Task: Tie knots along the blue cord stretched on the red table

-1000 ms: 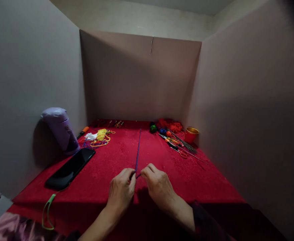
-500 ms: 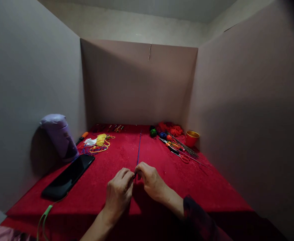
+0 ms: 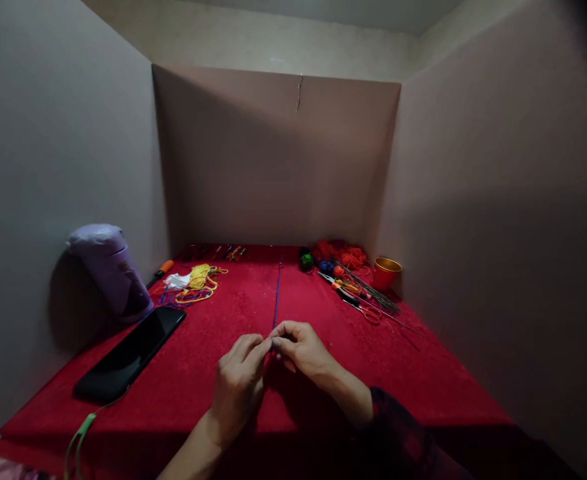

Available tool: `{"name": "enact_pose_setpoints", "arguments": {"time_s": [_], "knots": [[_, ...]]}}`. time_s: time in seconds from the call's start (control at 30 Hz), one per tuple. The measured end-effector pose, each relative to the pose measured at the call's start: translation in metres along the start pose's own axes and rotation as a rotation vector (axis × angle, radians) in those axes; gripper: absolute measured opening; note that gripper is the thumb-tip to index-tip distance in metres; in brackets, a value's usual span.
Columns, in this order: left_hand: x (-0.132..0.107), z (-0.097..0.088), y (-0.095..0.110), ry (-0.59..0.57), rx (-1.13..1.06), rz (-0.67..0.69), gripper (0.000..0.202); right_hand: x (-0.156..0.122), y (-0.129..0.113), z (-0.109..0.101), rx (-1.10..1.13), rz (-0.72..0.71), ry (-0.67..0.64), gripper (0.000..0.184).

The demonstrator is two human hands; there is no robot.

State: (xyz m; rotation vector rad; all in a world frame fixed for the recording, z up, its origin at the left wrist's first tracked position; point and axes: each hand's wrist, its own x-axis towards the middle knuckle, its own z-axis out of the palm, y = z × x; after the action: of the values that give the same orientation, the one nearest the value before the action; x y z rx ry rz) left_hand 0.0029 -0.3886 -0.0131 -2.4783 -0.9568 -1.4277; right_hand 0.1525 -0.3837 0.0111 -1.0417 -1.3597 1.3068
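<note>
A thin blue cord (image 3: 276, 297) runs straight along the middle of the red cloth (image 3: 223, 333) from the back wall toward me. My left hand (image 3: 238, 383) and my right hand (image 3: 301, 350) meet at its near end, fingertips touching, both pinched closed on the cord. The cord's near tip is hidden between the fingers.
A purple kettle (image 3: 108, 270) and a black phone (image 3: 129, 353) with a green cable (image 3: 78, 437) lie at the left. Yellow yarn (image 3: 198, 280) sits behind them. At the back right lie yarn balls (image 3: 338, 257), scissors (image 3: 361, 307), thin rods and an orange cup (image 3: 386, 272). Cardboard walls enclose the table.
Both hands have shifted slightly away from me along the cord and drawn closer together; the right hand now curls over the left fingertips. The view has shifted slightly.
</note>
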Motion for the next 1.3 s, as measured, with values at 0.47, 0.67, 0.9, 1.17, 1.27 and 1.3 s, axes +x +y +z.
{"name": "enact_pose_setpoints", "arguments": {"time_s": [0.47, 0.67, 0.9, 1.17, 1.27, 1.3], "knots": [[0.005, -0.001, 0.006, -0.1, 0.003, -0.027, 0.014, -0.001, 0.002, -0.005, -0.077, -0.086, -0.027, 0.015], [0.003, -0.001, 0.011, -0.106, -0.141, -0.351, 0.009, -0.033, -0.009, 0.006, -0.425, -0.417, 0.308, 0.016], [0.008, -0.001, 0.017, -0.118, -0.534, -0.768, 0.011, -0.054, -0.001, 0.021, -0.476, -0.44, 0.292, 0.017], [0.013, -0.001, 0.019, -0.09, -0.89, -1.035, 0.021, -0.05, 0.011, 0.023, -0.549, -0.533, 0.363, 0.016], [0.014, -0.002, 0.02, -0.1, -0.9, -1.054, 0.021, -0.049, 0.015, 0.024, -0.567, -0.556, 0.382, 0.017], [0.015, -0.003, 0.02, -0.108, -0.895, -1.055, 0.021, -0.049, 0.016, 0.024, -0.571, -0.563, 0.389, 0.018]]}}
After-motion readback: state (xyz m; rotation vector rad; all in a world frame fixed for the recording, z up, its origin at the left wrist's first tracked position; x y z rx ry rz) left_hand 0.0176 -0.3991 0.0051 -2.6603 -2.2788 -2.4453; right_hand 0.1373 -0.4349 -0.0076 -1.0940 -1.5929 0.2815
